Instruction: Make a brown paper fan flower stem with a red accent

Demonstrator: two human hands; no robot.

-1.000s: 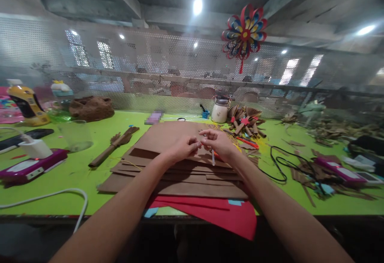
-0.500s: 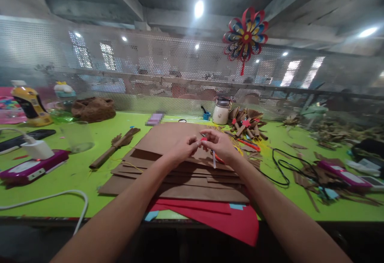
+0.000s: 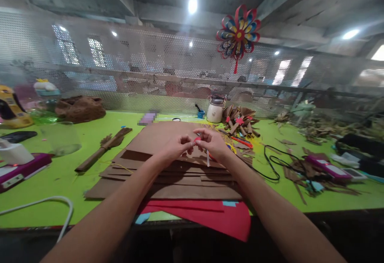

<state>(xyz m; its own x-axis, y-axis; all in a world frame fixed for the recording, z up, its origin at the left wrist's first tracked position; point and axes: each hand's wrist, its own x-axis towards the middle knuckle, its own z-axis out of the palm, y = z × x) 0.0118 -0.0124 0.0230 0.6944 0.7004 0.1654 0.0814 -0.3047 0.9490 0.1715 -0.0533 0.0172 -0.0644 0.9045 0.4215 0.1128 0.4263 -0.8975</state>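
Over a stack of brown paper sheets (image 3: 186, 193), my left hand (image 3: 181, 146) and my right hand (image 3: 211, 143) meet fingertip to fingertip. Both pinch a small red piece (image 3: 197, 139) between them. A thin white strip (image 3: 208, 158) hangs below my right hand; what holds it is hidden. Red paper (image 3: 231, 221) sticks out from under the stack at the table's front edge. Behind my right hand lie scissors with orange-red handles (image 3: 244, 141) among yellow strings.
A rolled brown paper piece (image 3: 103, 151) lies left of the stack. Behind stand a white jar (image 3: 215, 111) and paper bundles with red stars (image 3: 240, 122). A black cable (image 3: 271, 165), a purple power strip (image 3: 327, 167) and scraps lie right. A white cable (image 3: 67, 211) crosses front left.
The whole view has shifted, so the table things appear farther left. Both hands keep their place over the stack, still pinching the red piece.
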